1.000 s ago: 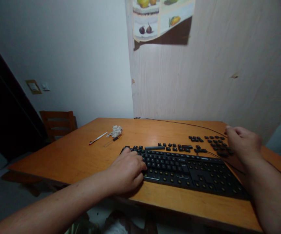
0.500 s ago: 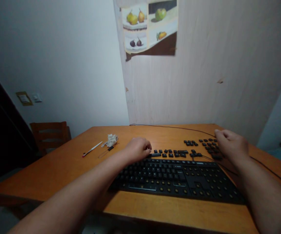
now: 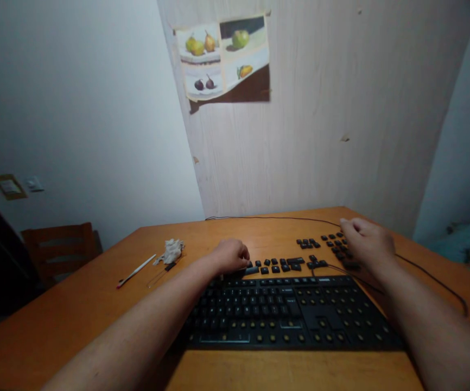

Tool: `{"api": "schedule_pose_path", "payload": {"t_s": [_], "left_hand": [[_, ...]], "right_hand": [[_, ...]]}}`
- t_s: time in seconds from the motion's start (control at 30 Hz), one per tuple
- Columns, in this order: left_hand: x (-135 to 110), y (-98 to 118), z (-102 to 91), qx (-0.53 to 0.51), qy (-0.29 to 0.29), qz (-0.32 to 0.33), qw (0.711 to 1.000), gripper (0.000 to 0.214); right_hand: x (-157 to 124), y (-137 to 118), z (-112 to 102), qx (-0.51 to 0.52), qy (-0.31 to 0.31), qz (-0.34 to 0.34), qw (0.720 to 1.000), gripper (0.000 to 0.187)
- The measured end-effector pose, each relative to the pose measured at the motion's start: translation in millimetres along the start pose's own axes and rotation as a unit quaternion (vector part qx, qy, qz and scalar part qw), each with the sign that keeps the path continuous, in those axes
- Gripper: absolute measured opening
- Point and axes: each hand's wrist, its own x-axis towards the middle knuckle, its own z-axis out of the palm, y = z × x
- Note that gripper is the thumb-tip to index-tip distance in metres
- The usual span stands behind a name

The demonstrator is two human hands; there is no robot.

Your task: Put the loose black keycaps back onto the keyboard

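Observation:
A black keyboard [image 3: 275, 310] lies along the front of the table, with several bare key posts showing in its lower rows and number pad. Behind it are rows of loose black keycaps [image 3: 285, 267], among them a long spacebar-like keycap [image 3: 252, 270]. My left hand [image 3: 230, 256] is at the left end of this row, fingers curled down; its fingertips are partly hidden. On the right, my right hand [image 3: 367, 244] is closed beside another group of keycaps [image 3: 338, 250]. What its fingers hold, if anything, is hidden.
A white cotton swab or brush-like stick [image 3: 136, 271], a crumpled greyish cloth [image 3: 172, 251] and a small wire tool [image 3: 170, 266] lie to the left. A black cable [image 3: 275, 218] runs along the table's back and right. A wooden chair [image 3: 59, 250] stands beyond the left edge.
The view has shifted, so the wall picture and table appear farther left. Both hands keep nearly the same places over the keycaps, still curled.

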Motion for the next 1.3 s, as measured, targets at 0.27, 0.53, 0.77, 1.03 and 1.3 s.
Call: {"api": "schedule_pose_path", "payload": {"t_s": [0.27, 0.53, 0.77, 1.03, 1.3], "left_hand": [[4.0, -5.9, 4.2, -0.002, -0.009, -0.007, 1.0, 0.023], [6.3, -0.4, 2.2, -0.018, -0.01, -0.006, 1.0, 0.026], [11.2, -1.1, 11.0, -0.01, -0.006, -0.007, 1.0, 0.025], [-1.9, -4.1, -0.2, 0.014, 0.033, -0.003, 0.999, 0.027], [-64.3, 5.0, -19.8, -0.007, 0.071, 0.06, 0.996, 0.022]], "right_hand": [[0.0, -0.3, 0.4, 0.001, 0.004, -0.015, 1.0, 0.046], [-0.8, 0.1, 1.6, 0.007, 0.001, -0.008, 1.0, 0.044], [0.6, 1.5, 1.5, -0.004, 0.001, -0.019, 1.0, 0.045], [0.3, 2.7, 0.8, -0.012, 0.003, -0.021, 1.0, 0.046], [2.0, 3.9, -1.3, -0.021, -0.01, -0.018, 1.0, 0.044]]}}
